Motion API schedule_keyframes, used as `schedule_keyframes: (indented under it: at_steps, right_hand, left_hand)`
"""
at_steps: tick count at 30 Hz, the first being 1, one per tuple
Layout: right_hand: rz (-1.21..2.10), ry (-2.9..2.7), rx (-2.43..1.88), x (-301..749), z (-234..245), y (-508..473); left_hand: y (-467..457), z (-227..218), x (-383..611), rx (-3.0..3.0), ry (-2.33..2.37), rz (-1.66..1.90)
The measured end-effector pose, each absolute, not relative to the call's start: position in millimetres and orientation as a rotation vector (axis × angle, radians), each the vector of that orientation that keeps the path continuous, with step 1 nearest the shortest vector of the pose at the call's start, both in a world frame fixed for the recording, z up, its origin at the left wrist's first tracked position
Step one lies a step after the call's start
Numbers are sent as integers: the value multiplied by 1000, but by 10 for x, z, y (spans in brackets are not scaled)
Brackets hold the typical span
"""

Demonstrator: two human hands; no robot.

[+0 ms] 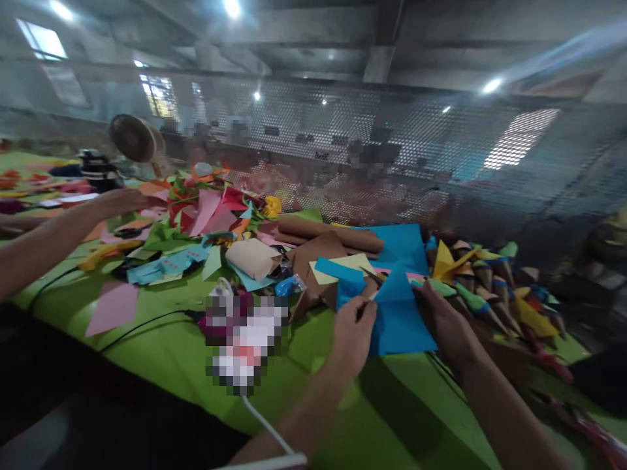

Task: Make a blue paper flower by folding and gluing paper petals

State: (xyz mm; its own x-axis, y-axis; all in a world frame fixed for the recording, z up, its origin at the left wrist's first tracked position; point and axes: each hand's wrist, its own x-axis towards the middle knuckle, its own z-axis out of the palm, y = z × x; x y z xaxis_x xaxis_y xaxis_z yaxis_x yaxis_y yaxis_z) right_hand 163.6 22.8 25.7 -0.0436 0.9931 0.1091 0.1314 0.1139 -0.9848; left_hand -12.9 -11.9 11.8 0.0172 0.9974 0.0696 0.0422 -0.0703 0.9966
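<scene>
Paper sheet [404, 320], blue, above green table [169, 352], left hand [353, 333] pinching its left edge, right hand [451, 326] fingers extended at right edge, grip unclear, red marks [171, 263] on light-blue paper [153, 271] illegible.

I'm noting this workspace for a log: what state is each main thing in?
Blue sheet: bent, held
Left hand: closed on the blue sheet's edge
Right hand: open, fingers extended
Brown paper roll: rolled up
Front-left pink sheet: lying flat
Ceiling light: lit
Fan: spinning or still, cannot tell
</scene>
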Motion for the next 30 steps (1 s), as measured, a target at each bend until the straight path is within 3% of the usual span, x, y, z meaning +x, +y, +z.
schedule_keyframes:
  at_steps: [6, 12, 19, 30]
  right_hand:
    - [1347, -1135, -1139, 1510, 334, 127]
    - [1169, -1042, -1093, 1624, 372, 162]
    - [904, -1035, -1173, 1823, 352, 269]
    - [723, -1300, -1307, 1782, 310, 277]
  left_hand:
    - [-21, 137, -92, 1682, 1268, 1165]
    - [126, 149, -23, 1922, 1170, 1054]
    - [342, -166, 106, 1821, 996, 985]
    - [418, -237, -132, 1653, 1186, 1145]
